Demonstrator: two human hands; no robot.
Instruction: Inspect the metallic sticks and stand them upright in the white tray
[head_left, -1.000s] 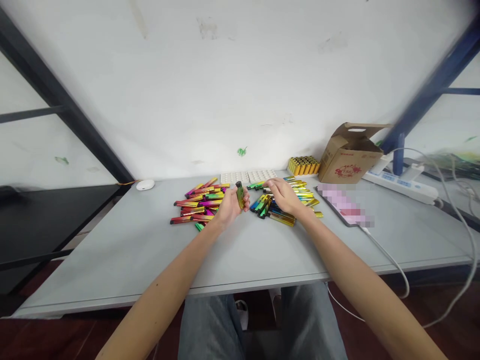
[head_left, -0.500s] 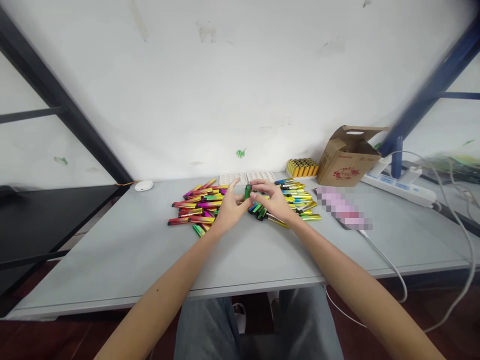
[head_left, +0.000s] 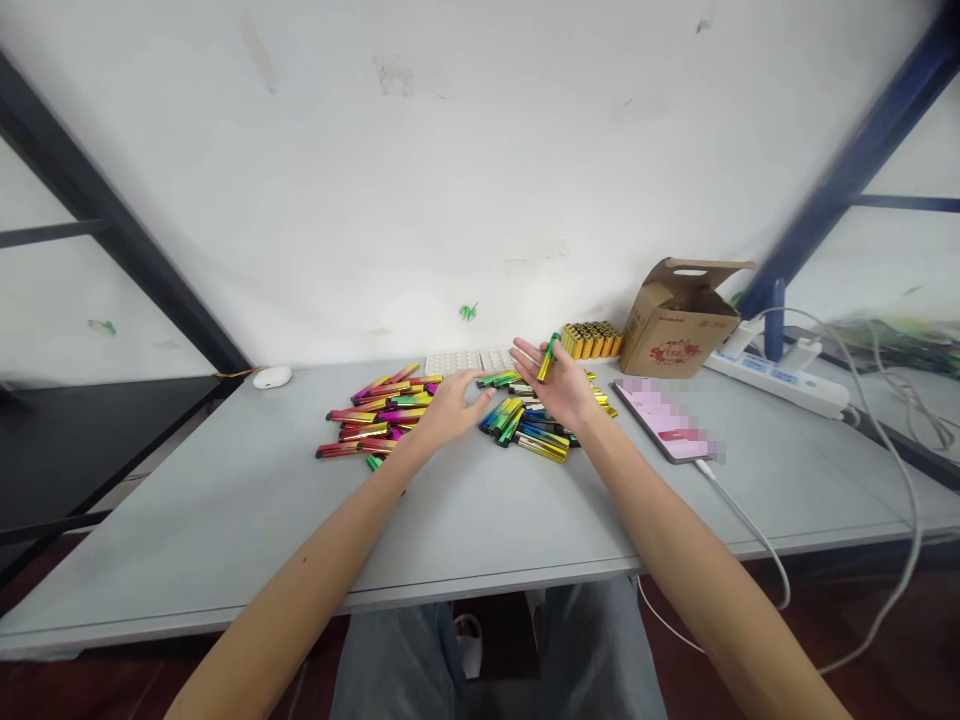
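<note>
My right hand [head_left: 568, 388] is raised over the right-hand pile, palm turned up, with one slim, shiny green-and-yellow tube [head_left: 549, 358] held upright against its outstretched fingers. My left hand [head_left: 450, 408] hovers between the two piles, fingers spread and nothing in them. Beside it on the left lies a heap of shiny red, yellow and magenta tubes [head_left: 367, 417] with dark ends. Below my right hand is a group of green, blue and yellow tubes [head_left: 525, 425], some lined up side by side and partly covered by that hand.
White trays with round hollows [head_left: 454, 362] lie against the wall. Yellow cylinders [head_left: 592, 342] stand packed together near an open cardboard box [head_left: 675, 325]. A phone [head_left: 664, 420] with its cable, a power strip [head_left: 780, 380] and a small white case [head_left: 271, 378] are on the table [head_left: 247, 510].
My hands have drawn apart. My right hand has lifted to the right and turned palm up with a tube in it; my left hand has let go. The view has shifted slightly.
</note>
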